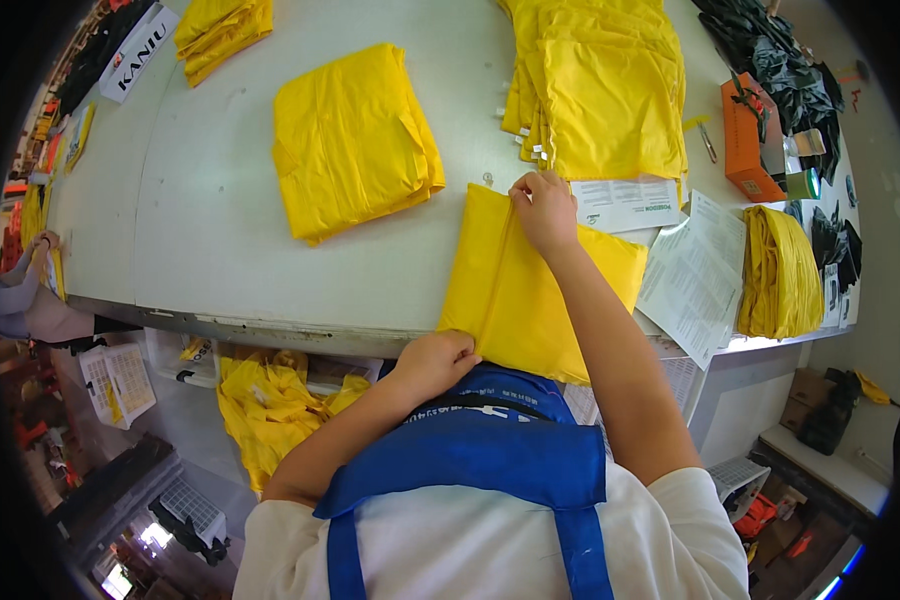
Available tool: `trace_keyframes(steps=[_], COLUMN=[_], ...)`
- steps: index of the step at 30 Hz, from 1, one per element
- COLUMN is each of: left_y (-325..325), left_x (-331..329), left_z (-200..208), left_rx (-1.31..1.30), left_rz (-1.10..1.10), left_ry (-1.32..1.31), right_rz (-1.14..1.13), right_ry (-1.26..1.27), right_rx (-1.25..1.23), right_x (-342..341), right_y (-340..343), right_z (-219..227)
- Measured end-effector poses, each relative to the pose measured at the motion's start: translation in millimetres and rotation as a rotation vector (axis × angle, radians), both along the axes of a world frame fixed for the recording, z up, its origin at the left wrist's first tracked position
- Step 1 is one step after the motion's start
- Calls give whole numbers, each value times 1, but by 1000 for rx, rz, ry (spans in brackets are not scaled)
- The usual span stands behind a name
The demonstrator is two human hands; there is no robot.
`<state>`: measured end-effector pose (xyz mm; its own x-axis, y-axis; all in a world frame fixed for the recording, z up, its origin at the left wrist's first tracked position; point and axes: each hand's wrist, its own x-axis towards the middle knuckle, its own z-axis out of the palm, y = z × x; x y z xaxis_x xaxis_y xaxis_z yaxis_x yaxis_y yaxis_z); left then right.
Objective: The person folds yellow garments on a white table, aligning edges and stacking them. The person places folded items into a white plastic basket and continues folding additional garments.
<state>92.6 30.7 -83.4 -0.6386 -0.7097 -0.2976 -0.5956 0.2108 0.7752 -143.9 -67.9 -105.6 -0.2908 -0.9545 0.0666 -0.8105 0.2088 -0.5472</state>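
Your left hand and right hand hold the yellow pouch over the front edge of the tabletop, fingers pinched narrow near both seam ends; it looks filled, nearly closed, while the folded yellow bundle lies unbagged

The pack I have nearest looks like smooth, faintly glossy cloth, as does the folded bundle farther left. My tabletop is smooth, the sheets at right are paper, my apron cloth.
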Motion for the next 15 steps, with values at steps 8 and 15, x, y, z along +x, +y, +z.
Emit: trace_keyframes(steps=[8,15], left_y=[-55,-17], left_x=[-28,-100], left_z=[-10,110], left_rx=[848,635], left_rz=[334,-492], left_ry=[385,490], right_rz=[-12,-501], right_ry=[-113,-729], right_rx=[82,-236], right_x=[40,20], right_y=[126,242], right_z=[52,164])
